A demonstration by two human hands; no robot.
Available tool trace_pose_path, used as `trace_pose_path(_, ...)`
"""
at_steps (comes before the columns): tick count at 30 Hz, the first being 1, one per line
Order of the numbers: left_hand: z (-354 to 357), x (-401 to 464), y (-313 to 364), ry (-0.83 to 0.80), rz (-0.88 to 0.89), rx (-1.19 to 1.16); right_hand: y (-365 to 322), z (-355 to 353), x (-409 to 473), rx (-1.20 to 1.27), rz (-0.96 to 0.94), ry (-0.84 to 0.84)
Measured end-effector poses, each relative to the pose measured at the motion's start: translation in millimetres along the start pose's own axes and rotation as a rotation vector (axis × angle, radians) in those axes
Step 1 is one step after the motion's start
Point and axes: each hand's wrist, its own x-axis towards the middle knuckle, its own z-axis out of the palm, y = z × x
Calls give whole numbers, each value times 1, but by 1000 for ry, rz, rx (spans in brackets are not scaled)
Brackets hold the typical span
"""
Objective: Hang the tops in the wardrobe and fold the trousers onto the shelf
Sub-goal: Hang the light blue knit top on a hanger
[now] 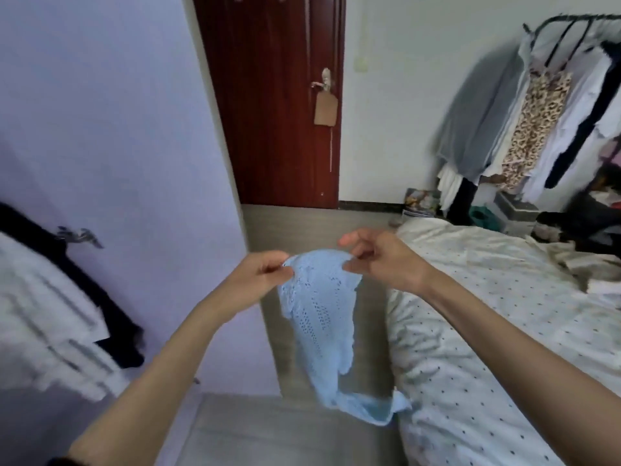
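A light blue knitted top (319,317) with an openwork pattern hangs in front of me over the floor. My left hand (258,277) pinches its upper edge on the left. My right hand (379,257) pinches the same edge on the right, so the cloth is stretched between both hands and its lower end trails down toward the bed's edge. At the far left a white and black garment (50,314) hangs against the lilac wardrobe panel (134,146); its hanger is not clearly seen.
A bed with a white dotted cover (504,331) fills the right side, with crumpled clothes (584,260) on its far corner. A black clothes rail (571,21) full of hanging garments stands at the back right. A dark red door (275,95) is straight ahead. Grey floor (285,428) lies between wardrobe and bed.
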Motion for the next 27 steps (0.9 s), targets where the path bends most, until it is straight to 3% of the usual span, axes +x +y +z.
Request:
trace_pose_path(4, -63, -45, -26, 69, -74, -1, -42, 69, 51, -114, -120, -223)
trace_pose_path(8, -113, -86, -36, 170, -122, -103, -97, 138, 97, -54, -257, -338)
trace_pose_path(15, -173, -134, -63, 841, -264, 334, -172, 236, 157, 6, -410, -520)
trace_pose_path(19, -207, -157, -57, 953, -400, 447, -191, 266, 177, 36, -461, -734)
trace_pose_path(23, -225, -182, -52, 1055, -457, 338, -203, 304, 184, 23, -539, -1000)
trace_pose_path(27, -231, -216, -50, 1223, -495, 230, -205, 357, 175, -126, -647, -1054)
